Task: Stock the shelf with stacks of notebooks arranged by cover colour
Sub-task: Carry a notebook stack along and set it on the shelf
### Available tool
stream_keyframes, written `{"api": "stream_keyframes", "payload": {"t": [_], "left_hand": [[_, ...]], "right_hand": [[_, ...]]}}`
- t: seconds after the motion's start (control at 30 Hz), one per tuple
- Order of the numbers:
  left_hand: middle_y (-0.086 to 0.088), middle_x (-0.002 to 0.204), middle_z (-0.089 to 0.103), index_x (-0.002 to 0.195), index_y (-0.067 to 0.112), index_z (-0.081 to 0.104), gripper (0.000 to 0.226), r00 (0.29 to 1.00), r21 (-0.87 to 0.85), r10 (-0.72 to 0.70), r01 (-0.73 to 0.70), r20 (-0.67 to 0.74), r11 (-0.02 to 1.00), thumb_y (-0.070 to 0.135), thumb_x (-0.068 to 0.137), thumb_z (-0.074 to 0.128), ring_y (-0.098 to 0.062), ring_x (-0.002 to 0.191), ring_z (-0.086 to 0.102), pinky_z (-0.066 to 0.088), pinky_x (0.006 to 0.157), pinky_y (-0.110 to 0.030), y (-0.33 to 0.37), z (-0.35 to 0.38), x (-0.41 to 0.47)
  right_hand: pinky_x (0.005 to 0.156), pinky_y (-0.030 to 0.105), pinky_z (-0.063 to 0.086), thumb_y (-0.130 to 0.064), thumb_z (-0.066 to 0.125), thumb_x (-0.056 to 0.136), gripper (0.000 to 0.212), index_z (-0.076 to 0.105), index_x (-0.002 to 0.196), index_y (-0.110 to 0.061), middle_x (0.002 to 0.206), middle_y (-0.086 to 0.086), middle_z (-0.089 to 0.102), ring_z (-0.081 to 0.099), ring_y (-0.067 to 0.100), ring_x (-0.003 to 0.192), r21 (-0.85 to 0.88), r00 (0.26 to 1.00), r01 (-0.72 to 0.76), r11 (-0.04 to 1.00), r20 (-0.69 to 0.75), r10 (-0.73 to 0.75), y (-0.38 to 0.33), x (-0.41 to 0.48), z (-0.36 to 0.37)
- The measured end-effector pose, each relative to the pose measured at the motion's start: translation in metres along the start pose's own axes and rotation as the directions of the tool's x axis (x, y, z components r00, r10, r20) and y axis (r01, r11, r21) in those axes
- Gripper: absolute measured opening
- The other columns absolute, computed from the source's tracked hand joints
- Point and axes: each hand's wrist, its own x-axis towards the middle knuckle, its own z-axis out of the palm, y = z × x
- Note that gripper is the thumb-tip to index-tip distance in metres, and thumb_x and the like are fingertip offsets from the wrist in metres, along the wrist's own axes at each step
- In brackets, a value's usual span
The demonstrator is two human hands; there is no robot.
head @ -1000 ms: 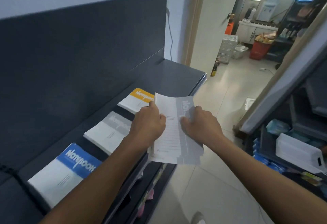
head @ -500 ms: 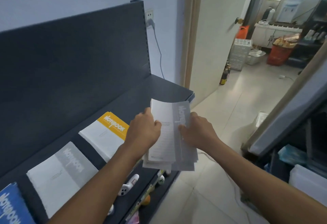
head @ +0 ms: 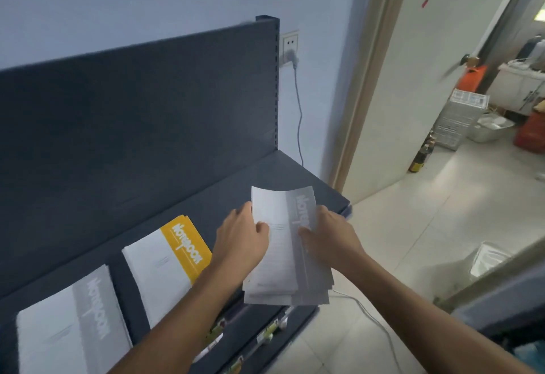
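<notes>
Fingers [head: 306,233] of both hands clamped on a stack of grey notebooks [head: 283,261]. Left hand [head: 241,243] pinching the stack's left edge, thumb down on the white part of the top cover. Right hand [head: 331,241] gripping the right edge, thumb laid across the grey band with the white lettering. Remaining fingertips tucked behind the stack and hidden. Stack held in the air between the two hands, far edge bowed upward, near edges fanned slightly out of line.

Directly beyond and under the fingers, the bare right end of a dark shelf [head: 265,179], with the near half of the stack hanging past its front edge. Just left of the left hand, flat on the shelf, a yellow notebook pile [head: 174,255]. Further left again, apart from it, a second grey notebook pile [head: 73,323]. Behind all of these, an upright dark back panel [head: 132,122].

Below the hands, lower shelves [head: 265,329] carrying small packets too blurred to identify.

Far above the fingers, a wall socket [head: 290,41] with a grey cable [head: 299,114] dropping behind the shelf. Off to the right, a door frame [head: 368,78], pale tiled floor [head: 413,241] and a dark bottle [head: 420,158] standing by the wall.
</notes>
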Motion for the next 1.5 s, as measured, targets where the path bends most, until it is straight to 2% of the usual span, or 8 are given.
{"api": "stream_keyframes", "payload": {"t": [0.3,0.67,0.83,0.97,1.07,1.2,1.3,1.5], "left_hand": [[-0.008,0.113,0.063,0.119,0.018,0.049,0.025,0.978,-0.073,-0.209,0.208,-0.006,0.976,0.026,0.096,0.048,-0.032,0.099,0.062,0.051,0.080,-0.040,-0.022,0.028,0.064],[-0.010,0.117,0.066,0.127,0.009,0.051,0.031,0.834,-0.059,-0.534,0.532,-0.135,0.845,0.022,0.099,0.055,-0.028,0.103,0.065,0.056,0.082,-0.041,-0.055,0.044,0.079],[-0.006,0.114,0.065,0.121,0.012,0.051,0.026,0.783,-0.045,-0.582,0.588,-0.221,0.808,0.023,0.098,0.056,-0.025,0.096,0.066,0.049,0.068,-0.032,-0.051,0.054,0.084],[-0.005,0.116,0.063,0.125,0.014,0.049,0.030,0.757,0.017,-0.593,0.621,-0.275,0.784,0.025,0.098,0.058,-0.023,0.099,0.065,0.051,0.069,-0.028,-0.044,0.059,0.085],[-0.006,0.120,0.060,0.127,0.013,0.048,0.034,0.751,0.064,-0.581,0.628,-0.314,0.776,0.026,0.097,0.059,-0.024,0.101,0.064,0.055,0.074,-0.029,-0.040,0.060,0.083],[-0.008,0.127,0.055,0.133,0.012,0.046,0.042,0.760,0.121,-0.561,0.623,-0.329,0.773,0.029,0.097,0.058,-0.025,0.113,0.057,0.051,0.083,-0.030,-0.042,0.055,0.079],[-0.009,0.128,0.054,0.137,0.011,0.046,0.045,0.764,0.082,-0.551,0.606,-0.335,0.791,0.028,0.097,0.059,-0.028,0.107,0.061,0.047,0.074,-0.030,-0.048,0.038,0.076],[-0.006,0.122,0.062,0.129,0.015,0.055,0.039,0.721,0.034,-0.545,0.615,-0.428,0.787,0.037,0.097,0.057,-0.026,0.102,0.066,0.055,0.082,-0.038,-0.076,-0.011,0.040]], "right_hand": [[0.070,0.036,0.040,-0.036,0.054,0.094,0.031,0.052,0.117,-0.016,0.114,0.005,0.054,0.055,0.027,0.092,-0.117,0.982,0.141,0.983,0.145,-0.124,-0.015,0.103,0.021],[0.066,0.035,0.042,-0.034,0.056,0.096,0.029,0.050,0.112,-0.011,0.113,0.007,0.050,0.060,0.031,0.091,-0.144,0.828,0.460,0.876,0.426,-0.364,-0.055,0.168,0.074],[0.053,0.030,0.034,-0.037,0.055,0.095,0.025,0.041,0.098,-0.017,0.099,0.000,0.042,0.046,0.022,0.075,-0.111,0.798,0.498,0.860,0.448,-0.404,-0.052,0.181,0.081],[0.058,0.032,0.039,-0.039,0.057,0.093,0.030,0.046,0.103,-0.013,0.096,0.000,0.042,0.047,0.022,0.076,-0.087,0.772,0.517,0.852,0.477,-0.420,-0.050,0.187,0.081],[0.048,0.026,0.032,-0.039,0.058,0.092,0.029,0.043,0.095,-0.015,0.094,0.001,0.044,0.045,0.018,0.067,-0.083,0.754,0.541,0.837,0.488,-0.439,-0.052,0.188,0.077],[0.045,0.026,0.026,-0.038,0.055,0.095,0.027,0.047,0.091,-0.012,0.093,0.003,0.044,0.042,0.015,0.061,-0.200,0.712,0.646,0.737,0.505,-0.487,-0.061,0.191,0.069],[0.047,0.029,0.028,-0.037,0.055,0.097,0.030,0.052,0.108,-0.010,0.103,0.006,0.051,0.049,0.023,0.071,-0.260,0.671,0.728,0.635,0.463,-0.580,-0.078,0.187,0.064],[0.064,0.033,0.045,-0.037,0.054,0.097,0.031,0.054,0.116,-0.013,0.112,0.006,0.055,0.062,0.026,0.097,-0.144,0.473,0.879,0.455,0.380,-0.795,-0.139,0.156,0.066]]}}
